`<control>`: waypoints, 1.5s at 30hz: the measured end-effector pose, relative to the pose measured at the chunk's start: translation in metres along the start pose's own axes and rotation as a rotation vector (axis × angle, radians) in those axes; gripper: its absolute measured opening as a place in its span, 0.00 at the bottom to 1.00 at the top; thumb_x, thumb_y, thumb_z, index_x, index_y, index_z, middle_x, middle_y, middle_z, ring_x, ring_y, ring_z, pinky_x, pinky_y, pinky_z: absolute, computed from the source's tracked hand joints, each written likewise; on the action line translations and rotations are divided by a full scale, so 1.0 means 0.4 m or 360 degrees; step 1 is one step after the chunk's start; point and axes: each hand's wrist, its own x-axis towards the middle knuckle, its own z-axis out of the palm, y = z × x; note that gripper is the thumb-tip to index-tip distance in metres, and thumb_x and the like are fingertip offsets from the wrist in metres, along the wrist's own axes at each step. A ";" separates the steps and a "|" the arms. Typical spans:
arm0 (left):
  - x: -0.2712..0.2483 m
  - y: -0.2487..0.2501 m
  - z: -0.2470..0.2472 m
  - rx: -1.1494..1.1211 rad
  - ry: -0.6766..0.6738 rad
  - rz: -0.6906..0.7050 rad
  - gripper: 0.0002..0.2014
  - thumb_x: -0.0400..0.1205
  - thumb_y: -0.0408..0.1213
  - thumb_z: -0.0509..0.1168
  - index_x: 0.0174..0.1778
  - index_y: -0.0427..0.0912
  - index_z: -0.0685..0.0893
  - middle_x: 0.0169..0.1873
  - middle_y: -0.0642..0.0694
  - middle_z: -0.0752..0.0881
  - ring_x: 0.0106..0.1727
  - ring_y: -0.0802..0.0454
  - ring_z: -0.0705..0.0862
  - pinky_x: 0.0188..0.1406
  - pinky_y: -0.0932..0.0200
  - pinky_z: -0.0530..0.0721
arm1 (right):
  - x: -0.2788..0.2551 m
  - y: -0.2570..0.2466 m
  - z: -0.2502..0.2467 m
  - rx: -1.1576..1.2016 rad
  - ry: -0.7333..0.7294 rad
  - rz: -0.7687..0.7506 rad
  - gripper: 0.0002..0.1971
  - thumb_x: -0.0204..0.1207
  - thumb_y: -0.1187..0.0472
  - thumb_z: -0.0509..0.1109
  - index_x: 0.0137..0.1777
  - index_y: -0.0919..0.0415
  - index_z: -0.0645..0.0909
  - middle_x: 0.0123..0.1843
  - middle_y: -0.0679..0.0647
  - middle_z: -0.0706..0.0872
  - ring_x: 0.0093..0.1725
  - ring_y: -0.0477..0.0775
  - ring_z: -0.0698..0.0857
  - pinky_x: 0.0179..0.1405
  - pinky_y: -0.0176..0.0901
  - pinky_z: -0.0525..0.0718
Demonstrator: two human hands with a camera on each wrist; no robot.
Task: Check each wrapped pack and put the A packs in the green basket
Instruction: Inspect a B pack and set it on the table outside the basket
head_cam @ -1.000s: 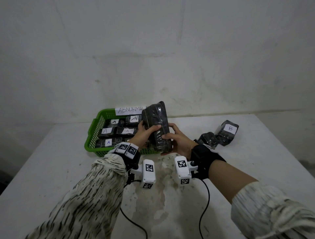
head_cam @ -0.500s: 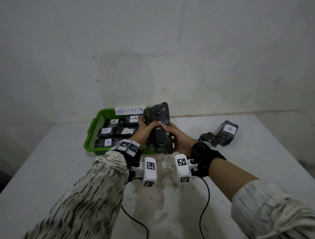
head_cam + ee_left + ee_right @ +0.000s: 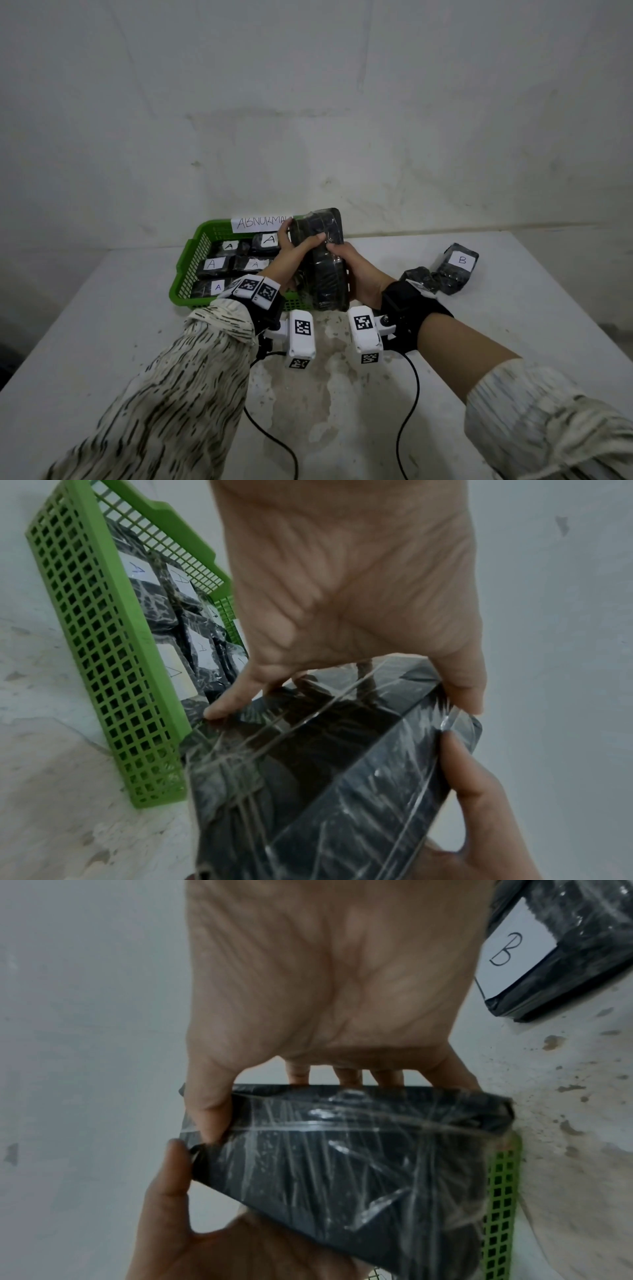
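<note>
Fingers [image 3: 236, 696] of the left hand [image 3: 291, 255] curl round the far side of a black wrapped pack [image 3: 323, 260], thumb across its near face. The right hand [image 3: 356, 270] grips the opposite edge, its thumb tip close to the left thumb. The pack stands nearly upright just above the near right corner of the green basket [image 3: 191, 263], which holds packs labelled A [image 3: 212, 264]. A B pack [image 3: 457, 265] lies on the surface [image 3: 102, 325], well to the right.
</note>
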 end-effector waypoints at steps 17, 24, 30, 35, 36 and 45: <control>0.014 -0.012 -0.009 -0.0016 -0.0076 -0.0032 0.30 0.78 0.47 0.68 0.71 0.56 0.59 0.67 0.35 0.76 0.57 0.43 0.83 0.44 0.47 0.86 | -0.003 -0.027 -0.013 0.0438 0.0002 -0.0018 0.24 0.83 0.44 0.55 0.58 0.60 0.85 0.55 0.61 0.89 0.54 0.59 0.87 0.58 0.51 0.82; 0.044 -0.035 -0.049 0.0165 0.0055 -0.0052 0.40 0.72 0.48 0.74 0.78 0.48 0.62 0.72 0.40 0.75 0.65 0.42 0.80 0.55 0.49 0.82 | 0.009 -0.039 -0.021 0.0395 0.0232 -0.0109 0.22 0.86 0.46 0.53 0.58 0.60 0.84 0.52 0.61 0.89 0.48 0.58 0.88 0.48 0.47 0.86; 0.028 -0.012 -0.073 -0.0047 -0.0197 -0.0102 0.17 0.83 0.43 0.63 0.66 0.41 0.77 0.47 0.43 0.84 0.39 0.51 0.85 0.42 0.56 0.85 | 0.015 -0.023 -0.053 0.0492 0.0378 -0.0277 0.13 0.85 0.55 0.61 0.66 0.47 0.65 0.45 0.59 0.80 0.37 0.55 0.81 0.33 0.44 0.84; 0.011 0.007 -0.055 -0.0206 -0.0272 -0.0033 0.13 0.83 0.35 0.61 0.63 0.41 0.76 0.52 0.42 0.85 0.45 0.50 0.88 0.42 0.56 0.90 | 0.015 -0.002 -0.051 0.0096 0.0368 -0.0228 0.08 0.84 0.56 0.61 0.57 0.42 0.78 0.48 0.52 0.84 0.46 0.54 0.82 0.45 0.48 0.78; 0.010 0.011 -0.052 -0.0219 -0.0246 -0.0014 0.13 0.82 0.33 0.62 0.63 0.41 0.75 0.52 0.41 0.85 0.44 0.49 0.88 0.41 0.55 0.90 | 0.014 -0.002 -0.048 0.0026 0.0360 -0.0213 0.09 0.84 0.54 0.60 0.58 0.45 0.80 0.49 0.51 0.84 0.51 0.54 0.81 0.50 0.48 0.76; 0.011 0.001 -0.037 0.0168 -0.0170 0.0180 0.27 0.78 0.35 0.69 0.72 0.50 0.68 0.48 0.35 0.85 0.41 0.43 0.86 0.47 0.46 0.86 | 0.001 -0.036 -0.010 -0.0137 -0.0001 -0.0084 0.24 0.76 0.35 0.63 0.70 0.43 0.75 0.65 0.54 0.83 0.65 0.58 0.82 0.62 0.58 0.81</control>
